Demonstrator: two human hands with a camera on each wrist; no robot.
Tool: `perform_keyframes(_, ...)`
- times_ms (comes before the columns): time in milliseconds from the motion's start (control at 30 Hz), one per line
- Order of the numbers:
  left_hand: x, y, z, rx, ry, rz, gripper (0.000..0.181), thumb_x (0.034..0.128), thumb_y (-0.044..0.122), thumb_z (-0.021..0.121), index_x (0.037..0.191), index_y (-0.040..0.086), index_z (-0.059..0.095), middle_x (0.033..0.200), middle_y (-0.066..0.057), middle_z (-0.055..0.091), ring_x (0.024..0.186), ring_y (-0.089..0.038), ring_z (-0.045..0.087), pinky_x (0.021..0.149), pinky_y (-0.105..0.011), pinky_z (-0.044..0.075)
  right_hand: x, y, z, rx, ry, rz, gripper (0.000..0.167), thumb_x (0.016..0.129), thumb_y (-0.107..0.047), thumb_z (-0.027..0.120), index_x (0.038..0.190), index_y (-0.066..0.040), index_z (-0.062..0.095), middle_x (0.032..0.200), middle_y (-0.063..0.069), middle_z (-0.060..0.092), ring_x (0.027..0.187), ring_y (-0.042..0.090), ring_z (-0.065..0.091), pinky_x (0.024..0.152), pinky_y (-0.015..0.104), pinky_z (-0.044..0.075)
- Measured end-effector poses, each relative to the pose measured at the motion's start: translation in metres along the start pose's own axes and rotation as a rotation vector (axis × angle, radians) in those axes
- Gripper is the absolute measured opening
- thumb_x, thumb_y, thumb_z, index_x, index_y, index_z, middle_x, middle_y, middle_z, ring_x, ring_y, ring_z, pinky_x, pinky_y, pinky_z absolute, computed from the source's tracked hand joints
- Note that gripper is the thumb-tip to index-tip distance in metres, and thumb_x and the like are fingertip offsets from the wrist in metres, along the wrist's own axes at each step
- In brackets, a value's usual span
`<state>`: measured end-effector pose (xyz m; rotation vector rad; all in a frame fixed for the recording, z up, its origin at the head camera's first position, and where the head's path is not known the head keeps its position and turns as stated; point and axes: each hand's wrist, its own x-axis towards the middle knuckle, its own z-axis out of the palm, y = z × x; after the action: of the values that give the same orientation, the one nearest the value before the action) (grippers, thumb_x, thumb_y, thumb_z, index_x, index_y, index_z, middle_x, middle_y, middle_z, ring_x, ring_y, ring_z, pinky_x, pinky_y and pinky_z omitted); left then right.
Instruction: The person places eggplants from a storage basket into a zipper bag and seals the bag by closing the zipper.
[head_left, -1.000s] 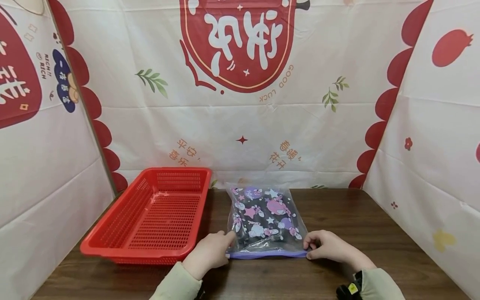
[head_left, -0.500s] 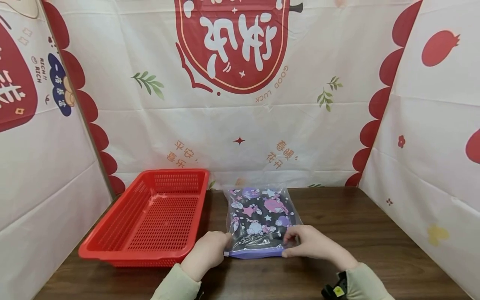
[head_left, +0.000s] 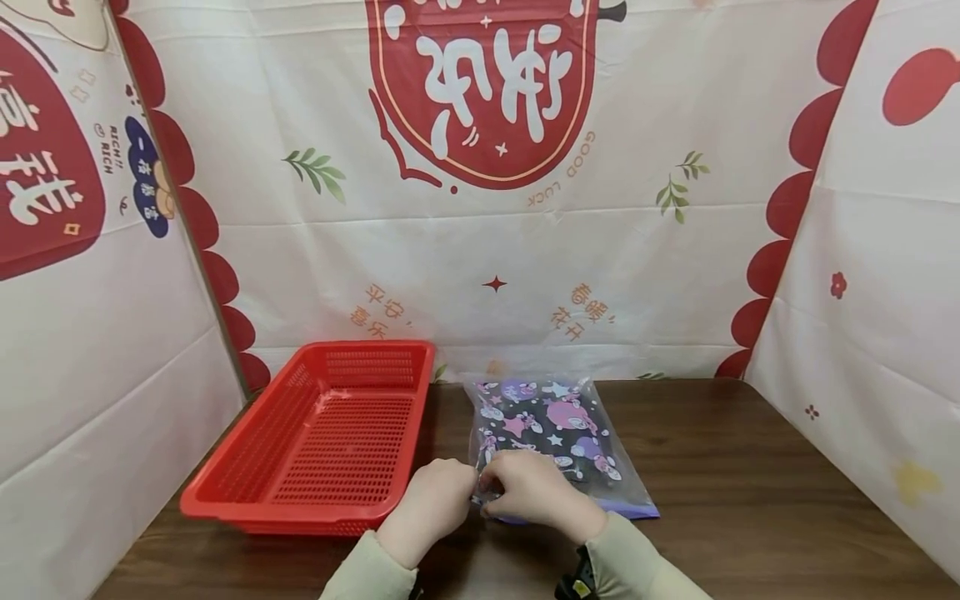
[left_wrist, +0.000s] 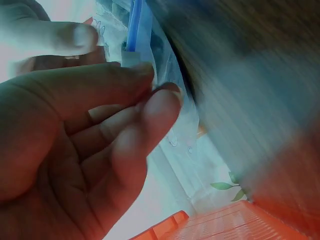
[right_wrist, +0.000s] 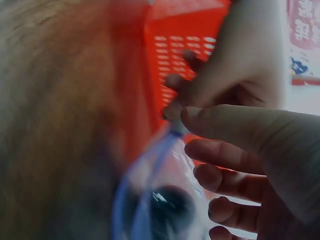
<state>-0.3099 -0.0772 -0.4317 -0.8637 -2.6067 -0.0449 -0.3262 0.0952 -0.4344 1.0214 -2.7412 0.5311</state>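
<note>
A clear zip bag (head_left: 555, 425) with a cartoon print of stars and rabbit-like figures lies flat on the table, its purple zip strip (head_left: 630, 509) along the near edge. At the bag's near left corner, my left hand (head_left: 438, 504) pinches the end between thumb and forefinger. My right hand (head_left: 536, 492) is at that same corner, beside the pale zip slider (left_wrist: 131, 59). In the right wrist view its thumb and forefinger stand apart, the other fingers loosely bent. Through the plastic a dark round shape (right_wrist: 172, 207) shows; what it is, I cannot tell.
A red perforated plastic basket (head_left: 330, 450) stands to the left of the bag, close to my left forearm. Brown wood-grain tabletop (head_left: 720, 500) extends on the right. Printed cloth walls (head_left: 637, 283) enclose the back and both sides.
My right hand has moved left along the zip strip, from the bag's near right corner to the left corner beside my left hand. The left hand has stayed at its corner.
</note>
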Motion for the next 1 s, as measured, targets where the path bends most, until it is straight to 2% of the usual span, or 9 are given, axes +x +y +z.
perform_keyframes(133, 0.001, 0.004, -0.001, 0.041, -0.001, -0.003, 0.019, 0.0723, 0.007, 0.072, 0.060, 0.018, 0.063, 0.056, 0.000, 0.056, 0.049, -0.020, 0.055, 0.040, -0.036, 0.041, 0.002, 0.000, 0.010, -0.008, -0.001, 0.006, 0.011, 0.068, -0.026, 0.079, 0.073, -0.025, 0.070, 0.069, -0.018, 0.056, 0.062, -0.002, 0.048, 0.056, 0.022, 0.042)
perform_keyframes(433, 0.002, 0.002, 0.001, 0.122, 0.016, -0.008, 0.021, 0.0743, 0.011, 0.073, 0.061, 0.020, 0.061, 0.055, 0.001, 0.055, 0.047, -0.021, 0.054, 0.039, -0.036, 0.040, 0.005, 0.004, 0.017, 0.023, 0.099, 0.007, 0.013, 0.069, -0.015, 0.076, 0.069, -0.024, 0.067, 0.068, -0.016, 0.058, 0.061, -0.001, 0.050, 0.054, 0.023, 0.042)
perform_keyframes(633, 0.001, 0.002, 0.009, 0.127, 0.028, -0.053, 0.017, 0.0742, 0.014, 0.074, 0.064, 0.020, 0.062, 0.058, 0.002, 0.055, 0.049, -0.021, 0.055, 0.040, -0.036, 0.040, 0.004, 0.005, 0.019, 0.035, 0.121, 0.007, 0.015, 0.068, -0.016, 0.077, 0.067, -0.024, 0.065, 0.067, -0.016, 0.055, 0.059, -0.001, 0.047, 0.054, 0.021, 0.040)
perform_keyframes(767, 0.002, 0.004, 0.010, 0.125, 0.034, -0.074, 0.019, 0.0734, 0.014, 0.075, 0.060, 0.021, 0.062, 0.057, 0.002, 0.054, 0.049, -0.021, 0.055, 0.039, -0.037, 0.040, 0.004, 0.004, 0.020, 0.025, 0.128, 0.006, 0.012, 0.069, -0.017, 0.077, 0.066, -0.024, 0.067, 0.068, -0.015, 0.054, 0.058, -0.001, 0.046, 0.052, 0.020, 0.039)
perform_keyframes(1000, 0.002, 0.004, 0.009, 0.110, 0.030, -0.117, 0.025, 0.0743, 0.013, 0.074, 0.057, 0.020, 0.058, 0.053, 0.002, 0.050, 0.048, -0.021, 0.053, 0.039, -0.037, 0.039, 0.003, 0.003, 0.021, 0.003, 0.148, -0.040, 0.013, 0.069, -0.014, 0.078, 0.067, -0.023, 0.069, 0.068, -0.017, 0.058, 0.058, -0.003, 0.048, 0.051, 0.019, 0.039)
